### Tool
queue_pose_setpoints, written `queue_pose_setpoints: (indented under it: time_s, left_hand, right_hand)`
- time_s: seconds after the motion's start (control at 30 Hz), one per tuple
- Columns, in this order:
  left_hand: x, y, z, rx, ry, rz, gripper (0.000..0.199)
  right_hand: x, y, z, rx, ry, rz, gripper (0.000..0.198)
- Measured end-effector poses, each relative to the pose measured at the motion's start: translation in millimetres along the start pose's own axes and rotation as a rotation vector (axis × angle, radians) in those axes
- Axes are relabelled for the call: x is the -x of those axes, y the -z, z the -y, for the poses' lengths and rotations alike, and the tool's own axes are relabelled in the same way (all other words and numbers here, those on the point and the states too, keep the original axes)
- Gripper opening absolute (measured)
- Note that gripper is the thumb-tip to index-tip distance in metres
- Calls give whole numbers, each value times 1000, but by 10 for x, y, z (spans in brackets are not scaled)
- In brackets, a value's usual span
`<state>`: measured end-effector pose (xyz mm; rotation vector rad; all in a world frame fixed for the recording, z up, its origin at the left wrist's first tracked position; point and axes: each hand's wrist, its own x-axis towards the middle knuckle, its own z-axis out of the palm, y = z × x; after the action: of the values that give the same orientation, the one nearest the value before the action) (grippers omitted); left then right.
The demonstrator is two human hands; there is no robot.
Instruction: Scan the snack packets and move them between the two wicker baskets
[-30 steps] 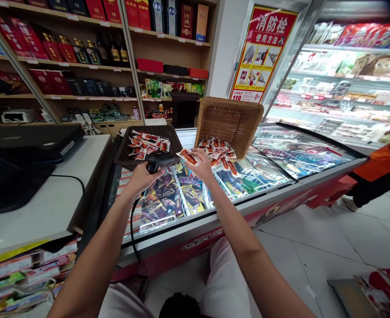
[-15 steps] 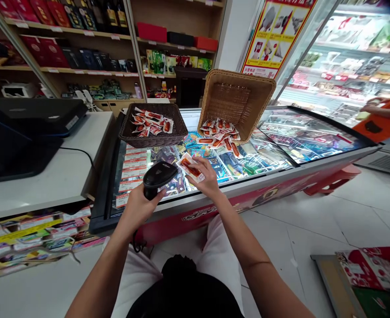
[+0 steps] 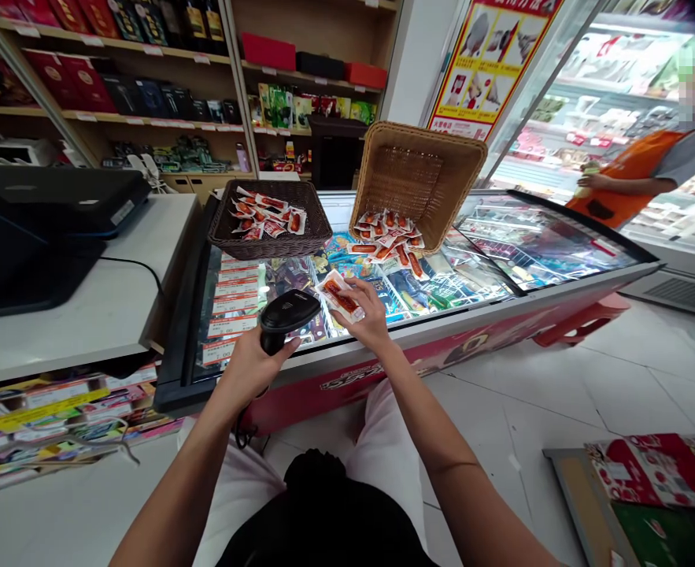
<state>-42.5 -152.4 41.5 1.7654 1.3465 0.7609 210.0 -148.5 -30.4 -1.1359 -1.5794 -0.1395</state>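
My left hand [image 3: 253,366] is wrapped round the handle of a black barcode scanner [image 3: 289,310], whose head points right. Between the fingers of my right hand [image 3: 367,313] is a packaged sausage [image 3: 340,294] in a clear and white wrapper, just right of the scanner head and apart from it. Beyond my hands, a dark brown woven basket [image 3: 270,250] holds several such packs. To its right a tan wicker basket [image 3: 421,169] stands tilted towards me, with more packaged sausages [image 3: 391,236] in its lower part and spilling over its rim onto the glass.
Under my hands runs a glass-topped chest freezer [image 3: 489,307] with price labels at its left. A white counter [image 3: 87,299] with a black machine [image 3: 57,201] stands left. A person in an orange apron [image 3: 624,177] is at the right, by a lit display fridge. Boxes [image 3: 659,472] lie lower right.
The person in orange has come further into view at the right and moved left. My view has shifted slightly; my hands still hold the scanner and the packaged sausage in nearly the same place.
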Motion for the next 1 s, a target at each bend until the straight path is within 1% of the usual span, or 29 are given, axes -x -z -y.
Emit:
queue_pose_setpoints:
  time_s: [0.1,0.23,0.4,0.47,0.53,0.6,0.63,0.67,0.73,0.77,0.83,0.87,0.93,1.0]
  left_hand:
    - [58,4,15,13,18,34,42]
    - [88,19,-39,-3,25,14,41]
    - [-58,58,-176,-46,-35,-3,42]
    - [-146,108,-220,-47,-68,-26,41]
    - [-225,180,-252,-29,-90,-45,41]
    - [-277,246,-283,-2,-74,-24,42]
    - [-289,265,-302,15,-54,7,43]
    - [-290,268,-324,37,-31,43,44]
    - [-264,223,-377,89,8,110,45]
    - [-242,179,-404,118,23,133,45]
    - [-195,73,-443,159,58,167,44]
    - [-176,24,-449,171,61,172,43]
    - [-159,-38,-429,192,70,182,40]
    - [-167,-41,-373,204,77,178,39]
  right_hand:
    - [65,21,-31,-4,-13,-4,29]
    - [86,45,-73,-15,-25,8,28]
    - [-105,58,-102,-12,0,-33,33]
    - [-219,72,-183,2,9,-41,34]
    - [-355,111,-370,24,-4,-48,36]
    - [-521,193,-675,54,-75,-67,39]
    - [-614,254,-862,72,-144,-95,41]
    - [-710,328,-1062,94,-244,-148,42]
    - [-898,496,-1462,160,-495,-324,42]
    - [-985,577,-1644,186,-558,-384,41]
    - [-1141,686,-1935,200,-619,-448,39]
    - [-1212,696,-2030,198,-605,-462,39]
    - [-1342,591,-2097,182,-472,-457,40]
    - [-1456,311,-1986,183,-299,-390,43]
